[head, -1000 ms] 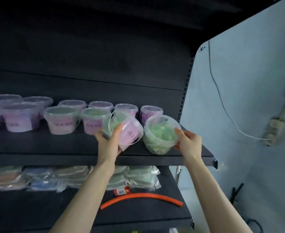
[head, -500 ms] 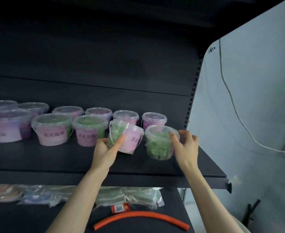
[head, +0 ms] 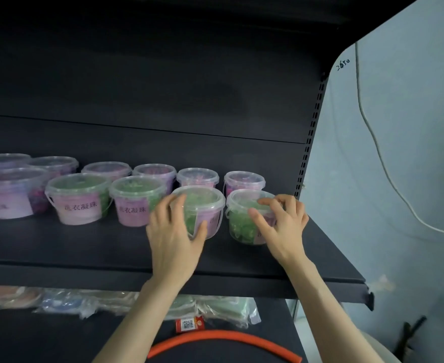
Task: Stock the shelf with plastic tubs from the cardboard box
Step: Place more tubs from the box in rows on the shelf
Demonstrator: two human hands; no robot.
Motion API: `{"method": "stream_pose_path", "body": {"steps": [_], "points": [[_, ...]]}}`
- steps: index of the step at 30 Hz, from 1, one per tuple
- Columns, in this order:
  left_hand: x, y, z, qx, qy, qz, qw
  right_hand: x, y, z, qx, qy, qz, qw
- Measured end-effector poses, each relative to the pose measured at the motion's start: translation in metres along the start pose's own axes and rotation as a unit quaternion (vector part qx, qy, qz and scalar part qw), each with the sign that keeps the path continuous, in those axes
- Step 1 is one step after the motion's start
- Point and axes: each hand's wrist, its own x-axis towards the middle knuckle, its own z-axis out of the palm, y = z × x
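Two clear plastic tubs with green contents and pink labels stand upright at the right end of the black shelf (head: pixel 111 247). My left hand (head: pixel 173 237) wraps the left side of the nearer-left tub (head: pixel 205 213). My right hand (head: pixel 281 226) grips the front and lid rim of the rightmost tub (head: pixel 242 216). Both tubs rest on the shelf in the front row, beside two more green tubs (head: pixel 79 197). A back row of purple tubs (head: pixel 197 176) stands behind them. The cardboard box is out of view.
The shelf's front edge (head: pixel 320 289) ends at the right near a pale blue wall (head: pixel 399 179) with a hanging white cable (head: pixel 383 163). The lower shelf holds plastic-wrapped packs (head: pixel 215 307), a small red tag (head: pixel 189 324) and an orange hose (head: pixel 223 339).
Both tubs were held tilted above the shelf front; they now stand upright on it, level with the front row. My hands have stayed on them.
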Motion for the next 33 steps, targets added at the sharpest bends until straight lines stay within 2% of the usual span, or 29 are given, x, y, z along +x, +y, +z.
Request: {"method": "stream_pose_path", "body": {"steps": [3, 5, 8, 11, 14, 17, 21, 27, 33], "points": [[0.011, 0.009, 0.010, 0.087, -0.044, 0.083, 0.992, -0.002, 0.004, 0.000, 0.024, 0.024, -0.038, 0.999], [0.020, 0.008, 0.015, 0.118, -0.050, 0.098, 0.987, -0.001, 0.005, 0.001, 0.024, 0.040, -0.061, 0.997], [0.028, -0.003, 0.018, 0.140, -0.033, 0.098, 0.985, 0.002, 0.009, 0.006, -0.029, 0.059, -0.050, 0.997], [0.031, -0.012, 0.019, 0.126, -0.030, 0.092, 0.987, 0.001, 0.010, 0.007, -0.027, 0.046, -0.040, 0.998], [0.033, -0.017, 0.020, 0.056, -0.047, 0.087, 0.994, 0.002, 0.012, 0.007, 0.027, 0.008, -0.027, 0.999], [0.034, -0.023, 0.021, -0.006, -0.079, 0.101, 0.992, 0.003, 0.013, 0.007, 0.082, 0.005, -0.021, 0.996], [0.032, -0.027, 0.023, 0.027, -0.092, 0.109, 0.989, 0.002, 0.015, 0.008, 0.108, -0.014, -0.008, 0.994], [0.030, -0.024, 0.023, 0.042, -0.103, 0.109, 0.988, 0.002, 0.016, 0.008, 0.105, -0.002, -0.003, 0.994], [0.029, -0.024, 0.025, 0.006, -0.101, 0.096, 0.990, 0.004, 0.015, 0.011, 0.029, 0.036, 0.007, 0.999]]}}
